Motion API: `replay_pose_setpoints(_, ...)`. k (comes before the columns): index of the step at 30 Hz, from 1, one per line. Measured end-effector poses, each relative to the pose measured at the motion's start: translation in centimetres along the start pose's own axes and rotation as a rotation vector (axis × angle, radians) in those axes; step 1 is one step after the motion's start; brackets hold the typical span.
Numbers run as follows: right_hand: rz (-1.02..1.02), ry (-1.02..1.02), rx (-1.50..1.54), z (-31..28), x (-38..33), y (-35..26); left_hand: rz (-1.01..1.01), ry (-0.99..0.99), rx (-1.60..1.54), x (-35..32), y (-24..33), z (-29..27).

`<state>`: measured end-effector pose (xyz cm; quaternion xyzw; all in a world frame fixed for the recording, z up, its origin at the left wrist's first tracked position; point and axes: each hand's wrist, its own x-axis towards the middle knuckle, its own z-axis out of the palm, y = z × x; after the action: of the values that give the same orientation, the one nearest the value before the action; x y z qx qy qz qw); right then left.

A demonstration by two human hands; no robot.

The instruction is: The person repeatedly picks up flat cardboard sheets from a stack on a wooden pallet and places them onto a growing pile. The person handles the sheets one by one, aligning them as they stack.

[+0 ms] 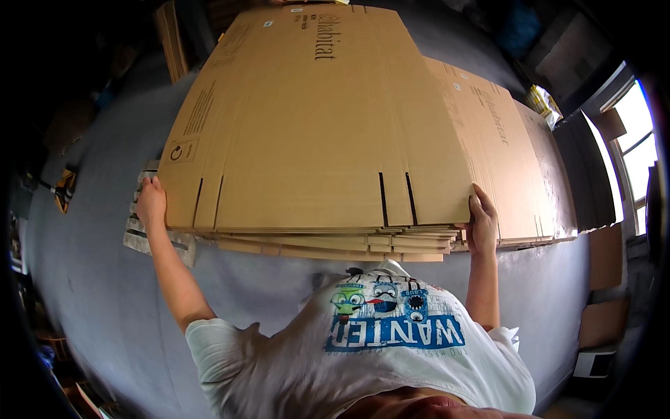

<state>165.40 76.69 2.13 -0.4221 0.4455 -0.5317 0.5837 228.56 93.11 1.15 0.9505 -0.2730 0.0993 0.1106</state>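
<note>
A large flat cardboard sheet [300, 140], slotted along its near edge and printed toward its far end, lies over a stack of similar sheets [349, 242]. My left hand [151, 201] grips its near left corner, fingers curled at the side edge. At the near right corner my right hand [481, 220] holds the same sheet, thumb along the edge and the other fingers partly hidden below. Whether the sheet is raised off the stack or rests on it, I cannot tell.
A second stack of flat cardboard [499, 146] adjoins on the right, with dark-sided stacked sheets [590, 171] beyond. A slatted pallet [139, 234] shows under the left side. A yellow-and-black object [65, 190] stands on the grey floor at far left. A bright window [635, 140] is at right.
</note>
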Motion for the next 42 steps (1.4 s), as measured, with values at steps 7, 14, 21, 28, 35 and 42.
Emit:
replay_pose_setpoints(7,-0.035,-0.021,0.117,0.1,0.1,-2.4,0.108,-0.096,-0.181,2.7,-5.3,1.0)
replay_pose_setpoints(14,-0.311,0.042,0.031,-10.0,4.9,-12.5,0.031,-0.719,-1.250,-5.2,2.0,-3.0)
replay_pose_setpoints(21,-0.646,0.596,0.127,-30.0,5.4,-22.9,-0.026,-0.795,-1.532,-26.5,27.5,-6.9)
replay_pose_setpoints(28,-0.263,0.397,-0.363,-26.2,0.2,-13.0,0.206,-0.847,-1.691,-43.6,51.2,-1.6)
replay_pose_setpoints(35,0.047,0.476,-0.020,-38.3,7.4,-0.2,0.305,-0.786,-1.318,-50.5,58.5,11.1)
replay_pose_setpoints(42,0.263,0.531,0.016,-42.6,8.0,13.0,0.439,-0.878,-0.822,-51.9,56.9,21.2)
